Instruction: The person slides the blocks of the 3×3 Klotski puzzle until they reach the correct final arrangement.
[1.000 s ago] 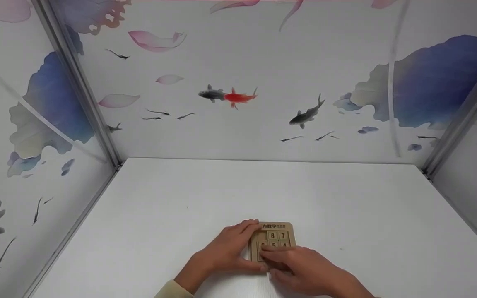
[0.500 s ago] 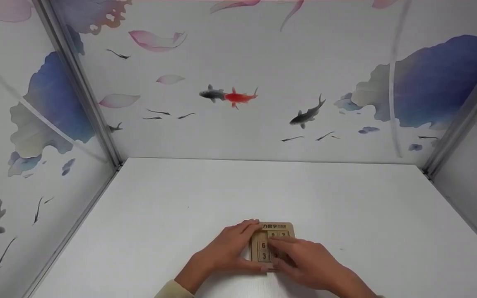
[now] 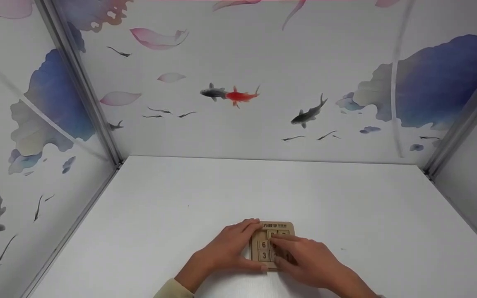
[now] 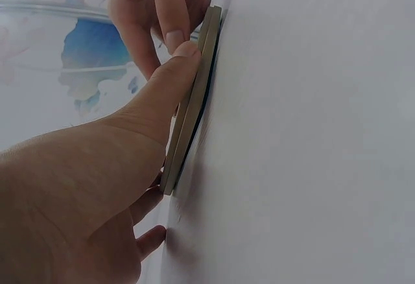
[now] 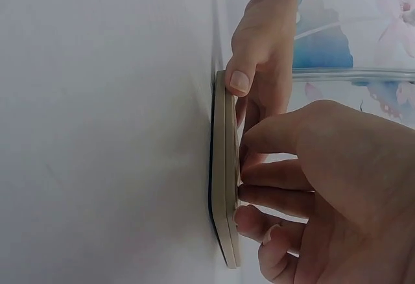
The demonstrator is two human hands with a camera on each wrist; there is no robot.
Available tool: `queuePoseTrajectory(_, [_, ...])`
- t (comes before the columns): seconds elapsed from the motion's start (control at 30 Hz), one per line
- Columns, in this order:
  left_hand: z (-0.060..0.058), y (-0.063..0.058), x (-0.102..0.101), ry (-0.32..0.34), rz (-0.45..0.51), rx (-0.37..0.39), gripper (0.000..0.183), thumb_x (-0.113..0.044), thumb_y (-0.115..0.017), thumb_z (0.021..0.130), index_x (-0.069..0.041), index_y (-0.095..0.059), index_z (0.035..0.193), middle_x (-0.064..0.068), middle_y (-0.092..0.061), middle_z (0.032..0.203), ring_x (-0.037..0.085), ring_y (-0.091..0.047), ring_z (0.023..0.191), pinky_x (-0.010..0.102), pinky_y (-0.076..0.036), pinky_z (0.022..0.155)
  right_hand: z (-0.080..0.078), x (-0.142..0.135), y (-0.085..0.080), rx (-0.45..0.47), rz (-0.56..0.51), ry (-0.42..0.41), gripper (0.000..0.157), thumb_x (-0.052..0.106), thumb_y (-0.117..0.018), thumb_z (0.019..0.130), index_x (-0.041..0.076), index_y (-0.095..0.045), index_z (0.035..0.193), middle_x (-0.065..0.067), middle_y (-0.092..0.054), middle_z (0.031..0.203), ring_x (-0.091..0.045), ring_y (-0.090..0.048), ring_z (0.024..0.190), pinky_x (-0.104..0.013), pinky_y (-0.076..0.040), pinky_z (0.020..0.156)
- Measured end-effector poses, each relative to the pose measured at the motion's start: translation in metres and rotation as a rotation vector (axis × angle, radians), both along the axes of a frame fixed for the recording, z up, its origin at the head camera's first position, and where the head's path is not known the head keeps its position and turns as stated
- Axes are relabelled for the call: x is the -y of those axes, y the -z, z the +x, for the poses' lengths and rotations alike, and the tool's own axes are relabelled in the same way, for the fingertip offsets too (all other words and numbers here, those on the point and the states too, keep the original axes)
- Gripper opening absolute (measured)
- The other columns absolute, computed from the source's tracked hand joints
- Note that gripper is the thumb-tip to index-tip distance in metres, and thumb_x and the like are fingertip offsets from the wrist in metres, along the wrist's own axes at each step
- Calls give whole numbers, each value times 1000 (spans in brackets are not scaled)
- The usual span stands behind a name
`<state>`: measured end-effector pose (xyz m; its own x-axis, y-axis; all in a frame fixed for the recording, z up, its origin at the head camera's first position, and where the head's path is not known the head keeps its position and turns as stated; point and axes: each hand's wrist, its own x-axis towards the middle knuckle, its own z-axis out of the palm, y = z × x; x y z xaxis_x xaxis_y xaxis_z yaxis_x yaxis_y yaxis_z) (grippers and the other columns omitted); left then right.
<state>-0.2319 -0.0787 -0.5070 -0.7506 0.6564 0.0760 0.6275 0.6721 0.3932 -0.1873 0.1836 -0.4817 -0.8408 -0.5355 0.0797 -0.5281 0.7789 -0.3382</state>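
Observation:
A wooden number slide puzzle (image 3: 278,225) lies flat on the white table, its tiles printed with black digits. My left hand (image 3: 232,248) grips it from the left, thumb along the near edge and fingertips at the far left corner. The right hand (image 3: 309,260) reaches over from the right, its fingertips touching the tiles and covering several of them. Tiles 6 (image 3: 263,244) and 3 (image 3: 264,255) show in the left column, below a gap. Seen edge-on in the right wrist view, the puzzle frame (image 5: 222,154) has the bent right fingers (image 5: 275,200) against its face.
The white table (image 3: 172,186) extends behind and to both sides of the puzzle. A back wall (image 3: 263,136) and side walls, printed with fish, petals and blue leaves, enclose it. Metal posts (image 3: 85,82) stand at the corners.
My right fingertips have moved from the lower left tiles up and rightward, uncovering the 6 and 3 and covering tiles farther right. My left hand keeps its hold on the puzzle.

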Motion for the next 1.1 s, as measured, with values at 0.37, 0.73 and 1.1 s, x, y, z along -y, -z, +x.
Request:
queuePoseTrajectory(0.37, [1,1,-1,1,-1,-11,105,-82,-69,88,-19,-38,167,0,-40,172,22,-45,157,49,-41,129,-2,-1,5,18,14,-8,52,45,-67,106,20,-65,152,-1,-70,148,-13,-70,112,-46,-63,88])
queuePoseTrajectory(0.73, [1,0,0,-7,23,37,107,-83,-68,88,-21,-36,169,-1,-37,175,21,-42,159,50,-39,130,-3,0,8,3,4,-31,52,46,-64,108,25,-62,155,4,-62,158,-29,-68,135,-57,-61,101])
queuePoseTrajectory(1.1, [1,-2,1,-5,22,44,108,-82,-69,88,-21,-35,169,-2,-38,174,22,-42,159,50,-37,131,-6,2,10,30,-25,-47,53,45,-66,107,23,-62,155,2,-61,159,-29,-69,134,-56,-61,102])
